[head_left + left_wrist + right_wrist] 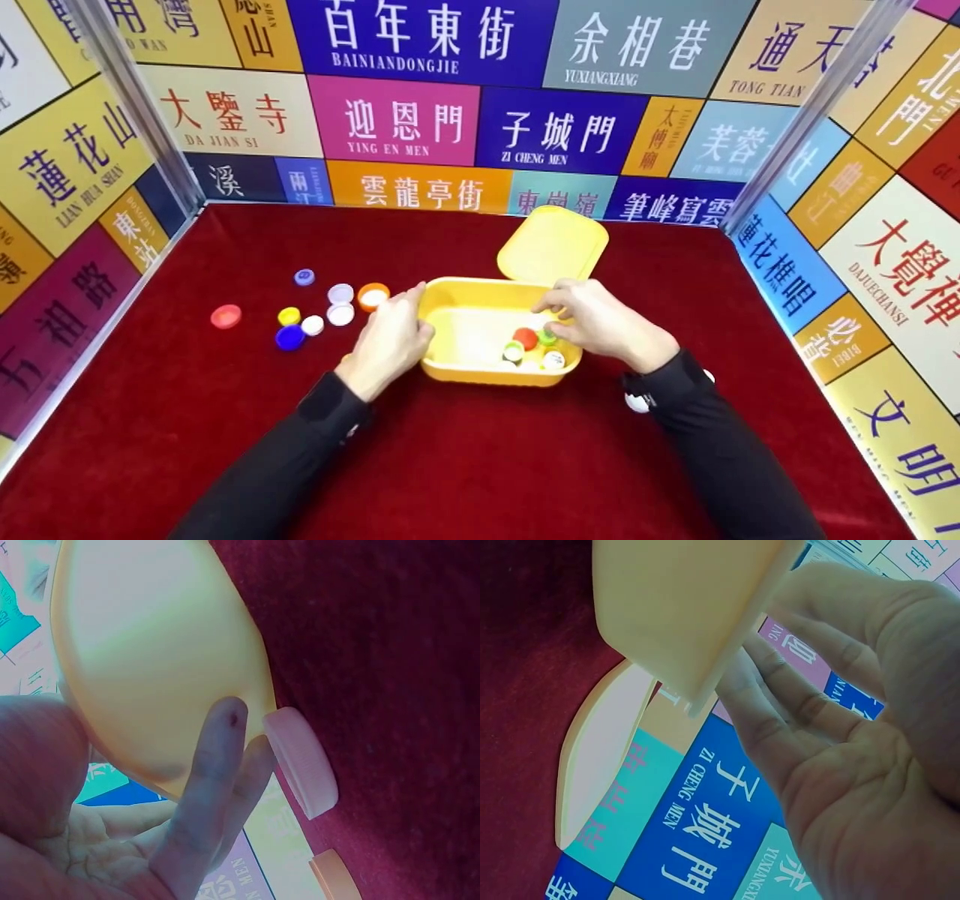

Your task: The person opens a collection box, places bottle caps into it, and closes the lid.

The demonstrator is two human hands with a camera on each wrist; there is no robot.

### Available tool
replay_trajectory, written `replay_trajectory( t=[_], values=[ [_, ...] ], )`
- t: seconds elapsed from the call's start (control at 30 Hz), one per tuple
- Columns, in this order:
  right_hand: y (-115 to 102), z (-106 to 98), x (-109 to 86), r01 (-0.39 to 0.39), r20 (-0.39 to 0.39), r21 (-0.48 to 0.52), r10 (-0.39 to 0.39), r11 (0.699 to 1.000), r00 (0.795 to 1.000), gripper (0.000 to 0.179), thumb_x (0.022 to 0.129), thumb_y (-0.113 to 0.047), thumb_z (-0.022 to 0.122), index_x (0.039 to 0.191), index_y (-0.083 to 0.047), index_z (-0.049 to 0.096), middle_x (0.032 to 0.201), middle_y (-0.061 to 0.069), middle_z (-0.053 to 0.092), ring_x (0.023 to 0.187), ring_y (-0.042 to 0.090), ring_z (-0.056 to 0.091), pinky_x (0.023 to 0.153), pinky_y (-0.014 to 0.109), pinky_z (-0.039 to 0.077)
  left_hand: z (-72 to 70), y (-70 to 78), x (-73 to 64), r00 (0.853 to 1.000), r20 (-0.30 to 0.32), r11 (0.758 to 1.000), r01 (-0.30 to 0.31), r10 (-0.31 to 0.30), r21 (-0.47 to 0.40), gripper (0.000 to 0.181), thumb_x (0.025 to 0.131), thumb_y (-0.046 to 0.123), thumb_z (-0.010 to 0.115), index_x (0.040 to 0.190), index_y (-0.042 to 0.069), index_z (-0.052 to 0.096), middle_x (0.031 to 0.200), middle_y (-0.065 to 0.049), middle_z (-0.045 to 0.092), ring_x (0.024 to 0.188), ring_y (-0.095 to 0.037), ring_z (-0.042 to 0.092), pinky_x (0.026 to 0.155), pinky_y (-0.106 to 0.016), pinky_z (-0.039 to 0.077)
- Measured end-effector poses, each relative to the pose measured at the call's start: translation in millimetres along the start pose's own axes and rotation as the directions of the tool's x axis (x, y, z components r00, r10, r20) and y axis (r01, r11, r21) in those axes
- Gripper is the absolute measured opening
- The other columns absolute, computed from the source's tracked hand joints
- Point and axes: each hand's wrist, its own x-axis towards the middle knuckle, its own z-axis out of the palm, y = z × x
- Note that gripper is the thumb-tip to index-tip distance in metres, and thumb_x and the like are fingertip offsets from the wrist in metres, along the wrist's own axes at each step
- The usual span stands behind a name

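A yellow plastic box (480, 373), its lid off, lies in front of me. My left hand (386, 341) grips its left end, thumb at the rim; in the left wrist view its fingers (214, 757) press the outer wall. Over the right end, my right hand (596, 319) reaches in with bent fingers. Close below them lie a green cap (547, 337), a red cap (525, 339), a green-rimmed cap (513, 352) and a white cap (553, 360). The right wrist view has the fingertips hidden behind the box wall; I cannot tell whether they hold a cap.
The yellow lid (551, 244) lies behind the box. To the left are several loose caps, among them an orange one (373, 297), a dark blue one (289, 337) and a red one (226, 316). A white item (637, 403) shows beside my right sleeve. Printed panels surround the red cloth.
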Motion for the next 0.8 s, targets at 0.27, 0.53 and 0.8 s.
replay_trajectory(
  t=[0.27,0.53,0.8],
  values=[
    [3.4,-0.6,-5.8,0.006,-0.035,-0.02,-0.007,1.0,0.999,0.023,0.103,-0.006,0.086,0.126,-0.005,0.088,0.116,0.019,0.081,0.107,0.038,0.078,0.097,0.052,0.068,0.0,0.4,-0.1,1.0,0.005,1.0,0.004,-0.004,-0.001,0.069,0.103,0.004,0.072,0.169,-0.005,0.055,0.157,-0.031,0.071,0.134,-0.041,0.079,0.111,-0.054,0.068],
    [9.0,-2.1,-15.0,0.029,-0.122,0.001,-0.029,1.0,0.992,0.024,0.102,-0.004,0.086,0.126,-0.002,0.086,0.117,0.022,0.08,0.101,0.038,0.081,0.091,0.054,0.071,1.0,0.7,0.4,1.0,0.004,1.0,0.01,-0.01,0.004,0.069,0.103,0.003,0.072,0.169,-0.005,0.055,0.157,-0.03,0.072,0.131,-0.041,0.08,0.108,-0.054,0.069],
    [20.2,1.5,-32.5,-0.005,-0.231,0.008,0.007,1.0,0.973,0.026,0.102,-0.006,0.088,0.128,-0.004,0.087,0.118,0.021,0.08,0.101,0.034,0.081,0.092,0.049,0.072,0.9,0.2,0.4,1.0,0.009,1.0,0.02,-0.02,-0.005,0.069,0.104,0.004,0.072,0.17,-0.004,0.055,0.16,-0.03,0.069,0.131,-0.04,0.08,0.106,-0.052,0.07]
  ],
)
